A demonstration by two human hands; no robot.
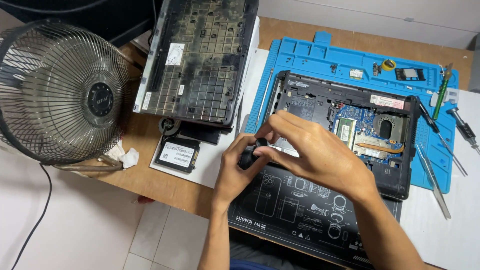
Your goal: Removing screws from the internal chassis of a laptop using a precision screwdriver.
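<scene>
Both my hands meet over the front left corner of an opened black laptop base with its blue circuit board exposed. My right hand pinches a small round black part between thumb and fingers. My left hand curls under it, fingers touching the same small part. The hands hide what lies beneath them on a black mat with white line drawings.
A blue work mat lies under the laptop, with small parts along its far edge. Screwdrivers and tweezers lie at right. A removed black laptop cover is propped at back left, a flat black drive below it, a wire-cage fan at left.
</scene>
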